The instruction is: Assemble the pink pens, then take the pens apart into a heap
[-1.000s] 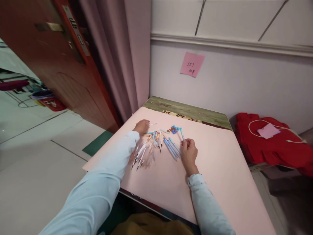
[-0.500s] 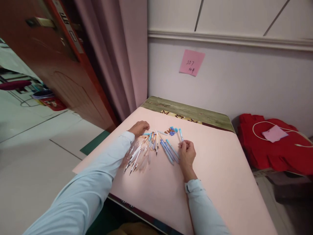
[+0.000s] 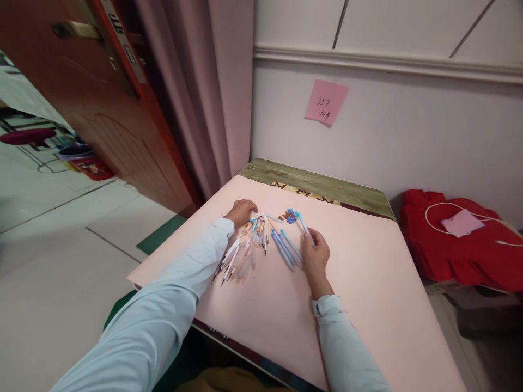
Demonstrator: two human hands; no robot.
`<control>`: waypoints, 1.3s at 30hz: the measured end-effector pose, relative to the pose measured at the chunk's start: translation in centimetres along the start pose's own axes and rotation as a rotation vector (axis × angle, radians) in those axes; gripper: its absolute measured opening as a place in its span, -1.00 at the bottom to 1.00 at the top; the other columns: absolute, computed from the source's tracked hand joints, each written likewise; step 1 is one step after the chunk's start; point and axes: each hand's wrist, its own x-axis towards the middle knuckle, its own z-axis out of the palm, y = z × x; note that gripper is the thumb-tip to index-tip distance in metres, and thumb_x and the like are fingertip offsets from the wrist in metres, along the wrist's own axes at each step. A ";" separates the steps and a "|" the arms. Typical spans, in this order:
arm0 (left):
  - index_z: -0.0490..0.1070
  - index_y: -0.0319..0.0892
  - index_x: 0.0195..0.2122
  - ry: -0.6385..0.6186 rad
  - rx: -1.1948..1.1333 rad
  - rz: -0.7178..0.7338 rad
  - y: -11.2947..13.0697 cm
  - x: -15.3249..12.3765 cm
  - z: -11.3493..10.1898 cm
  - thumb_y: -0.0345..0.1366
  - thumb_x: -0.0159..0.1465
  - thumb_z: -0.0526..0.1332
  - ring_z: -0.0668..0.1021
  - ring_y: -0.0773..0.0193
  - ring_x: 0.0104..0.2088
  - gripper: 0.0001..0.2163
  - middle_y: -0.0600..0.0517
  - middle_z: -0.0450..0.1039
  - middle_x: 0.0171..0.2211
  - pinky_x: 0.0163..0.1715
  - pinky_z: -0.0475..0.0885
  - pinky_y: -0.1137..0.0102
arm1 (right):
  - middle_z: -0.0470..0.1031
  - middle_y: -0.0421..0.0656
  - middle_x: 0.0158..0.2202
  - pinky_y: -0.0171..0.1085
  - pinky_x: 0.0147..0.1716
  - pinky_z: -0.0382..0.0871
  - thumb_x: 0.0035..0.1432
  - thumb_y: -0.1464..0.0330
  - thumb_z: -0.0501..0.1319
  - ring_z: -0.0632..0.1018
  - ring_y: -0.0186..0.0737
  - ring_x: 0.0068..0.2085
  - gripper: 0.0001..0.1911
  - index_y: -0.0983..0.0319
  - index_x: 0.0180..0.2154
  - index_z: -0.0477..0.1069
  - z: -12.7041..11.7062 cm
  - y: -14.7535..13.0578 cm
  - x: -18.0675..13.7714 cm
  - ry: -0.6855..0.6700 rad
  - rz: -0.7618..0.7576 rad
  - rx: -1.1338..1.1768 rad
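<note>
In my right hand (image 3: 316, 255) is a slim pen (image 3: 302, 222) with a light blue end, tilted up and left. Its blue end lies in front of, or against, a small heap of blue and brown pieces (image 3: 291, 219); I cannot tell which. Beside that hand several blue-grey pens (image 3: 285, 247) lie side by side. My left hand (image 3: 242, 211) rests at the far left of a loose pile of pen parts, its fingers curled and pressed together. What they pinch, if anything, is hidden. White refills with dark tips (image 3: 229, 260) and clear pen barrels (image 3: 245, 262) fan out below it.
A pale pink sheet (image 3: 359, 305) covers the table, with a wood-patterned strip (image 3: 327, 182) along the far edge by the wall. Right of the table, red cloth (image 3: 441, 261) carries a white cable and a pink note (image 3: 462, 223). A brown door (image 3: 118, 130) stands at left.
The pen in my right hand has tipped leftward, its blue end now at the small pieces. My left hand stays by the pile with slight movement. The whole view has shifted slightly.
</note>
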 end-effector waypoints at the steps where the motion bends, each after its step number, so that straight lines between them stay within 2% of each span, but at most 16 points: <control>1: 0.60 -0.09 -0.22 0.028 -0.003 -0.015 0.8 -0.4 -0.3 -0.50 0.11 0.13 0.49 0.07 0.06 -0.68 -0.05 0.57 -0.07 0.21 0.22 0.12 | 0.58 0.01 -0.16 -0.21 -0.17 0.39 0.19 0.12 0.08 0.54 -0.12 -0.19 -0.53 0.30 -0.06 0.50 0.0 -0.3 0.0 -0.004 0.009 0.035; 3: 0.57 -0.14 -0.13 0.143 -0.062 -0.049 2.9 -1.5 -0.7 -0.45 0.20 0.09 0.46 0.05 0.11 -0.69 -0.09 0.53 0.00 0.22 0.22 0.11 | 0.56 -0.05 -0.25 -0.25 -0.29 0.39 0.20 0.10 0.09 0.51 -0.20 -0.34 -0.53 0.31 -0.06 0.47 0.0 -1.3 -0.2 -0.028 0.036 0.149; 6: 0.52 -0.17 -0.09 0.425 -0.539 -0.116 7.2 -4.1 -0.6 -0.29 0.29 0.11 0.52 0.12 0.01 -0.75 -0.08 0.55 -0.05 0.12 0.35 0.22 | 0.45 -0.21 -0.42 -0.35 -0.50 0.28 0.18 0.08 0.16 0.37 -0.34 -0.51 -0.57 0.28 -0.10 0.43 0.4 -3.6 -0.8 -0.161 0.061 0.393; 7: 0.51 -0.18 -0.09 0.414 -0.758 -0.145 8.8 -5.1 -0.3 -0.22 0.29 0.15 0.56 0.13 -0.07 -0.75 -0.08 0.57 -0.11 0.03 0.41 0.24 | 0.40 -0.26 -0.47 -0.38 -0.56 0.21 0.16 0.07 0.19 0.32 -0.38 -0.55 -0.60 0.26 -0.16 0.42 0.7 -4.5 -1.0 -0.249 0.077 0.473; 10: 0.51 -0.22 -0.12 0.182 -1.341 -0.199 12.2 -7.7 0.9 -0.11 0.25 0.24 0.59 0.20 -0.23 -0.70 -0.10 0.59 -0.22 -0.10 0.46 0.29 | 0.26 -0.32 -0.56 -0.42 -0.67 -0.03 0.13 0.03 0.22 0.16 -0.45 -0.63 -0.62 0.24 -0.33 0.39 1.7 -6.9 -1.5 -0.558 0.239 0.656; 11: 0.51 -0.23 -0.14 0.174 -1.473 -0.242 12.9 -8.3 1.3 -0.10 0.23 0.27 0.58 0.24 -0.27 -0.70 -0.10 0.59 -0.24 -0.14 0.46 0.32 | 0.21 -0.34 -0.59 -0.43 -0.68 -0.09 0.11 0.02 0.24 0.11 -0.47 -0.64 -0.61 0.24 -0.35 0.38 2.1 -7.5 -1.6 -0.647 0.315 0.687; 14: 0.51 -0.25 -0.23 0.253 -1.724 -0.368 13.3 -9.2 2.1 -0.16 0.16 0.38 0.51 0.38 -0.43 -0.73 -0.05 0.57 -0.34 -0.28 0.44 0.44 | 0.01 -0.43 -0.67 -0.43 -0.70 -0.21 0.08 0.00 0.28 -0.04 -0.51 -0.66 -0.56 0.26 -0.37 0.38 3.0 -8.1 -1.6 -0.835 0.481 0.688; 17: 0.51 -0.26 -0.28 0.307 -1.815 -0.421 12.6 -9.4 2.4 -0.21 0.12 0.43 0.42 0.46 -0.54 -0.75 0.01 0.54 -0.42 -0.40 0.40 0.49 | -0.10 -0.47 -0.69 -0.44 -0.70 -0.26 0.12 0.01 0.28 -0.13 -0.52 -0.66 -0.57 0.25 -0.41 0.34 3.5 -7.9 -1.4 -0.940 0.555 0.683; 21: 0.53 -0.28 -0.19 0.251 -1.873 -0.367 11.7 -9.7 2.6 -0.26 0.16 0.39 0.51 0.39 -0.42 -0.75 -0.07 0.57 -0.32 -0.30 0.44 0.46 | -0.14 -0.47 -0.67 -0.45 -0.70 -0.27 0.19 0.06 0.26 -0.19 -0.51 -0.64 -0.62 0.20 -0.41 0.25 3.3 -7.6 -1.0 -1.057 0.687 0.812; 24: 0.54 -0.28 -0.19 0.231 -1.880 -0.308 11.4 -10.2 2.7 -0.32 0.14 0.39 0.51 0.40 -0.44 -0.77 -0.11 0.59 -0.25 -0.37 0.41 0.48 | -0.17 -0.47 -0.66 -0.45 -0.70 -0.27 0.21 0.04 0.23 -0.21 -0.49 -0.63 -0.60 0.18 -0.41 0.22 3.2 -7.6 -1.0 -1.166 0.707 0.825; 26: 0.54 -0.29 -0.24 0.303 -1.854 -0.305 11.5 -10.5 2.6 -0.32 0.11 0.40 0.46 0.44 -0.53 -0.79 -0.09 0.59 -0.30 -0.45 0.37 0.49 | -0.16 -0.47 -0.66 -0.43 -0.69 -0.27 0.21 0.01 0.22 -0.20 -0.48 -0.63 -0.59 0.18 -0.42 0.23 3.5 -7.6 -1.3 -1.148 0.629 0.774; 29: 0.54 -0.30 -0.29 0.401 -1.832 -0.314 11.8 -10.6 2.5 -0.30 0.06 0.42 0.44 0.45 -0.56 -0.78 -0.04 0.58 -0.37 -0.50 0.33 0.49 | -0.12 -0.44 -0.68 -0.39 -0.67 -0.20 0.21 -0.02 0.15 -0.12 -0.44 -0.65 -0.58 0.18 -0.43 0.28 3.8 -7.8 -2.0 -1.007 0.408 0.594; 33: 0.54 -0.29 -0.38 0.500 -1.848 -0.332 12.4 -10.2 2.4 -0.32 0.01 0.45 0.54 0.36 -0.42 -0.80 -0.02 0.56 -0.43 -0.34 0.41 0.47 | 0.23 -0.29 -0.61 -0.34 -0.50 0.13 0.21 0.07 0.12 0.25 -0.34 -0.54 -0.65 0.19 -0.45 0.37 3.5 -8.5 -2.5 -0.717 -0.071 0.218; 35: 0.54 -0.29 -0.40 0.522 -1.838 -0.350 12.7 -10.0 2.2 -0.33 0.01 0.45 0.57 0.33 -0.37 -0.81 -0.03 0.56 -0.43 -0.27 0.43 0.45 | 0.39 -0.23 -0.51 -0.33 -0.38 0.19 0.19 0.09 0.14 0.37 -0.28 -0.43 -0.68 0.19 -0.42 0.42 3.1 -8.7 -2.4 -0.591 -0.217 0.073; 37: 0.54 -0.29 -0.40 0.508 -1.812 -0.367 12.9 -9.9 2.1 -0.32 0.01 0.46 0.57 0.32 -0.37 -0.81 -0.04 0.56 -0.42 -0.25 0.43 0.43 | 0.43 -0.21 -0.50 -0.32 -0.39 0.19 0.19 0.04 0.13 0.40 -0.27 -0.43 -0.63 0.19 -0.38 0.45 2.7 -8.7 -2.1 -0.570 -0.193 0.035; 39: 0.53 -0.29 -0.42 0.465 -1.779 -0.375 13.1 -9.8 2.0 -0.32 0.00 0.46 0.56 0.32 -0.40 -0.81 -0.04 0.56 -0.43 -0.27 0.43 0.41 | 0.35 -0.23 -0.61 -0.32 -0.48 0.15 0.22 -0.05 0.06 0.34 -0.29 -0.54 -0.50 0.21 -0.41 0.46 2.4 -8.5 -1.7 -0.658 -0.041 0.100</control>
